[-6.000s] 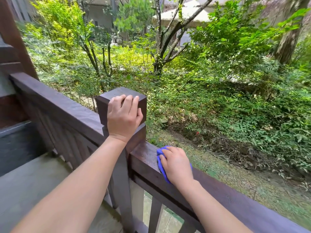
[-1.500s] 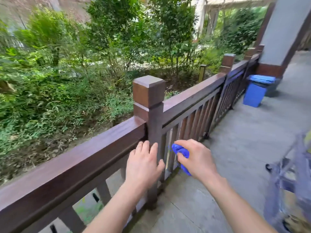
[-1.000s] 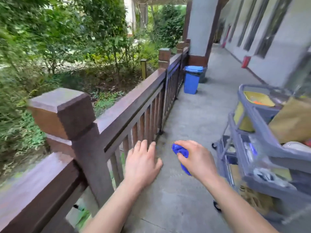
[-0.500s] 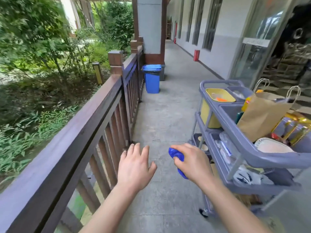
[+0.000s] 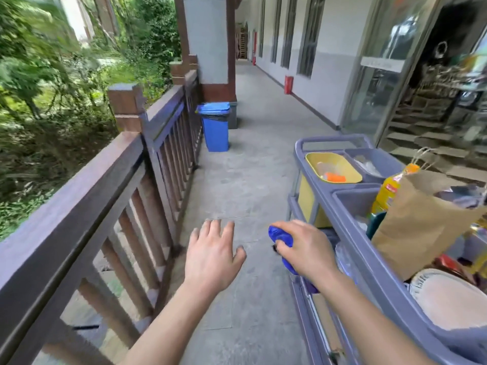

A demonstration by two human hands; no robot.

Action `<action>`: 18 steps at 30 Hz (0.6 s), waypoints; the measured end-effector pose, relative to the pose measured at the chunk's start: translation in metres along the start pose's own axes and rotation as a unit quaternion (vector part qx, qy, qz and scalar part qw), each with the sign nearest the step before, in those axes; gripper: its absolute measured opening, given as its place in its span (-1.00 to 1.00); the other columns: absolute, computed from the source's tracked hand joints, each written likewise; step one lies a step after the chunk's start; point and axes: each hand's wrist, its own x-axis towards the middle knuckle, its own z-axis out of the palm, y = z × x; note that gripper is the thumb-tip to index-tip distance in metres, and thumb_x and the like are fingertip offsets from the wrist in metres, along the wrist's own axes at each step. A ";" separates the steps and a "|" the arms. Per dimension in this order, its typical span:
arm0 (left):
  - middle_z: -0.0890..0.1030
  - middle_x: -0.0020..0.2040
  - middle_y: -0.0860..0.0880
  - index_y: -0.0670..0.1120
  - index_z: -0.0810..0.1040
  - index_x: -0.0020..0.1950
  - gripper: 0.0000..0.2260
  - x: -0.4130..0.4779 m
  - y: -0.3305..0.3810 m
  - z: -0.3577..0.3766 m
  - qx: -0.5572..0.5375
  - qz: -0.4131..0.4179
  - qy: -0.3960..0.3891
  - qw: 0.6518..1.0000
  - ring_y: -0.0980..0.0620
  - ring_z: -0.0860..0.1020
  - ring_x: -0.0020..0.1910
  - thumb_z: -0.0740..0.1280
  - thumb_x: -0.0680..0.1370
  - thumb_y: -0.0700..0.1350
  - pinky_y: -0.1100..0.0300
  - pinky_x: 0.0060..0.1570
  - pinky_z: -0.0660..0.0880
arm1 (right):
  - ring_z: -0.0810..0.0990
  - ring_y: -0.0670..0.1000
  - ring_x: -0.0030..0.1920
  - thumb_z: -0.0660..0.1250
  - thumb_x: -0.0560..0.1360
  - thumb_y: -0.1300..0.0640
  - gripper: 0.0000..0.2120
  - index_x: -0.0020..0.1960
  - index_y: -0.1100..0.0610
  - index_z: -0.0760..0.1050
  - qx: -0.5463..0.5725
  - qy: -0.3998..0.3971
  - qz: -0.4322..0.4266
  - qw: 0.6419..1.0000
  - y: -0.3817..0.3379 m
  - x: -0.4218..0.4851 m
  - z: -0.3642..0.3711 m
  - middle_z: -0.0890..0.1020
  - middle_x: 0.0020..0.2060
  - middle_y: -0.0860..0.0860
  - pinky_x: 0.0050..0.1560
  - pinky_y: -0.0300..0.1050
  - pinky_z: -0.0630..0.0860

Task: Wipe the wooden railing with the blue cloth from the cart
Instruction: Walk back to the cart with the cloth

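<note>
A: What do the two hands show?

B: The right hand [image 5: 307, 250] is clenched around the blue cloth [image 5: 279, 235], bunched into a wad that sticks out past the thumb and below the palm. The left hand [image 5: 213, 255] is released, palm down, fingers spread and grasping nothing, over the floor [image 5: 253, 159].

A: Where is the cloth relative to the railing?

B: Well apart from it. The wooden railing [image 5: 87, 180] runs along the left edge of the walkway, with a square post [image 5: 126, 106] rising above its top rail. The cloth is held on the other side of the walkway, just beside the rim of the cart [image 5: 350, 227].

A: And what does the cart carry?

B: A yellow tub [image 5: 333, 167] sits in its far compartment, with something orange inside. Nearer the viewer a brown paper bag [image 5: 419, 222] stands upright, a yellow bottle [image 5: 387, 191] just behind it. A pale round item [image 5: 448, 299] lies at the near end; what it is cannot be told.

A: Anything further along?

B: A blue bin [image 5: 216, 127] stands by the railing, at the foot of a grey pillar [image 5: 205, 40].
</note>
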 end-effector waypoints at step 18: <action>0.39 0.48 -0.13 -0.02 0.34 0.48 -0.48 0.355 -0.006 0.107 -0.034 0.230 -0.041 0.972 -0.17 0.30 0.50 0.16 0.58 0.18 -0.13 0.48 0.24 | 0.57 -0.03 -0.02 0.32 0.42 0.00 -0.64 0.20 -0.25 0.47 -0.044 0.086 0.214 0.972 0.091 0.243 0.063 0.60 0.02 -0.17 -0.22 -0.15 0.44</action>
